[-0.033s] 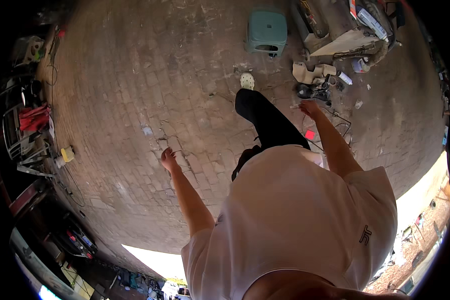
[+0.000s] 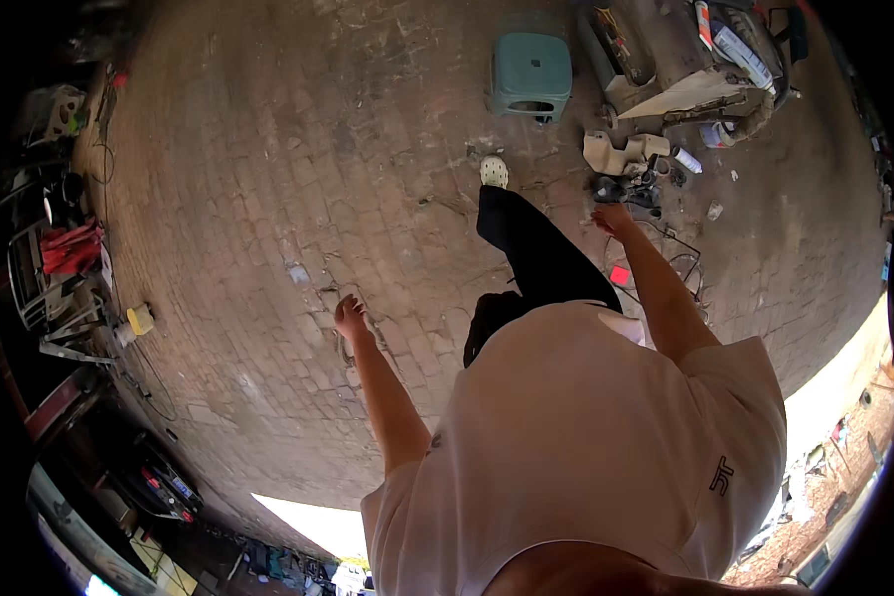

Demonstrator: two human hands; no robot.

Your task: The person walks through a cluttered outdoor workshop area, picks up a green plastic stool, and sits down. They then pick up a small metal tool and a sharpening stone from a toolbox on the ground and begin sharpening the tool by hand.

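My left hand (image 2: 351, 318) hangs over the brick floor (image 2: 258, 258) with its fingers loosely apart and nothing in them. My right hand (image 2: 611, 221) hangs near some dark metal parts (image 2: 616, 191) and a looped cable on the floor, fingers loosely bent and apart, with nothing visible in them. A small red square (image 2: 621, 275) lies beside that cable. Below my white T-shirt (image 2: 556, 427), my black-trousered leg reaches forward, ending in a pale clog (image 2: 494, 172).
A green plastic stool (image 2: 531, 70) stands ahead. At front right are a cluttered cart (image 2: 680, 74), a beige moulded part (image 2: 616, 149) and a spray can (image 2: 685, 159). Along the left are metal frames, red cloth (image 2: 70, 248), a yellow container (image 2: 140, 320), cables and a dark vehicle (image 2: 154, 472).
The floor items sit slightly lower in the view. My left hand has shifted a little rightward, and my forward leg and foot have shifted slightly.
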